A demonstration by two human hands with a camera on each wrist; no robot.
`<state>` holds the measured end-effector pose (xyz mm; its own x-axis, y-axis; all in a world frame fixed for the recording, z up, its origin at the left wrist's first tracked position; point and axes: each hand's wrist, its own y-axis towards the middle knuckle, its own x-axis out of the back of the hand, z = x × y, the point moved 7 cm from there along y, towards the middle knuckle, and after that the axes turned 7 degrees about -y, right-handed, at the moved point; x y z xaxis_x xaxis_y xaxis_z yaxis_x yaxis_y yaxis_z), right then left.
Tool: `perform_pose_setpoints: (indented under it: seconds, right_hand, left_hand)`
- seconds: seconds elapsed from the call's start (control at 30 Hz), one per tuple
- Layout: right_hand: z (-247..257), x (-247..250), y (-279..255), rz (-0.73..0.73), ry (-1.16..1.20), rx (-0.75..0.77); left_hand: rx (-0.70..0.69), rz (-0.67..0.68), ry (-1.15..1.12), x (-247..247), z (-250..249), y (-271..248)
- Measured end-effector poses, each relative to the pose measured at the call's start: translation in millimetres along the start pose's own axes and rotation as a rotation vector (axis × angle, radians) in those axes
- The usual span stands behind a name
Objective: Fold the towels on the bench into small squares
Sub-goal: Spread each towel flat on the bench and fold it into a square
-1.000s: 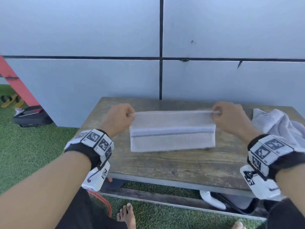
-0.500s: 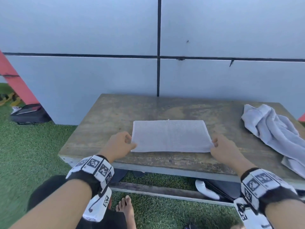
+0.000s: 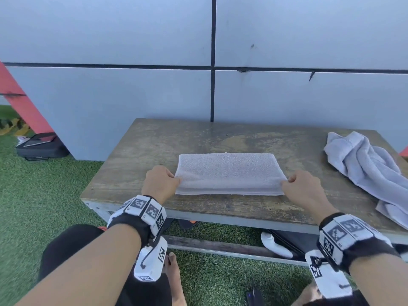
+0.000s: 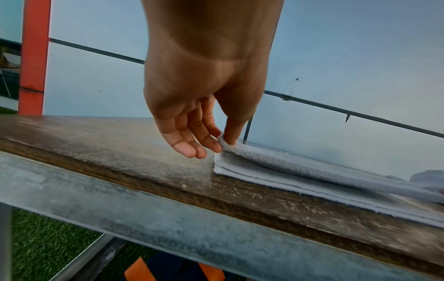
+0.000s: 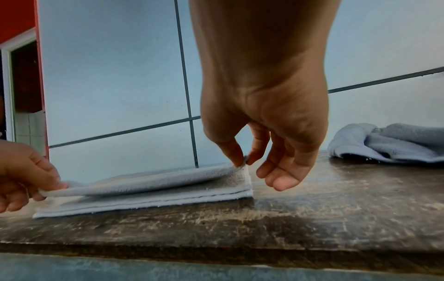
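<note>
Towel top layer now raised near edge, both hands pinching.

A folded towel is pinched at its near corners by the left hand and the right hand on the wooden table, while a crumpled towel is seen at its right end.
</note>
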<state>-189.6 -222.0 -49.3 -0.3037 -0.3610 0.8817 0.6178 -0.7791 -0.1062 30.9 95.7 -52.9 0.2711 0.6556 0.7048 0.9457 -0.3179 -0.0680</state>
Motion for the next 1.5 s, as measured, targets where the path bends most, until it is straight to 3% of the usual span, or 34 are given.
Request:
perform_pose_setpoints:
  seconds: [0.17,0.3,0.37,0.43,0.53,0.67,0.8,1.13,1.5]
  right_hand:
    - [-3.2,-9.3,-2.3,0.171,-0.093,-0.025]
    - [4.0,-3.1,-6.7,0.070,-0.156,-0.012]
    - [18.3,1.1,-8.9,-0.073,-0.185,0.081]
    - [43.4,-3.0,-12.2,-0.148,-0.184,0.225]
    - [81.2,-31.5,-11.3,-0.077,-0.177,0.421]
    - [115.1,-73.6,-0.6,0.057,-0.253,0.527]
    - [105.7,-104.5,14.2,0.233,-0.339,0.491]
    - [87.4,-104.1,17.6,0.135,-0.383,0.477]
    - [43.4,-81.4,26.2,0.233,-0.402,0.306]
  left_hand:
    - [0.065,0.046,-0.017,-5.2,9.3,2.0]
    - [0.095,0.020,0.031,-6.8,6.3,0.5]
    - [0.007,-0.043,0.051,-9.2,-7.0,-1.5]
    - [-0.172,-0.047,0.107,-21.1,-32.0,-4.1]
    - [-0.401,0.028,0.158,-54.7,-71.5,-7.9]
    - [-0.448,0.173,0.238,-108.1,-90.0,6.0]
    - [-0.434,0.262,0.406,-138.0,-76.5,17.1]
    - [-0.438,0.207,0.377,-135.9,-65.3,22.6]
    - [-0.341,0.201,0.442,-106.1,-33.9,29.6]
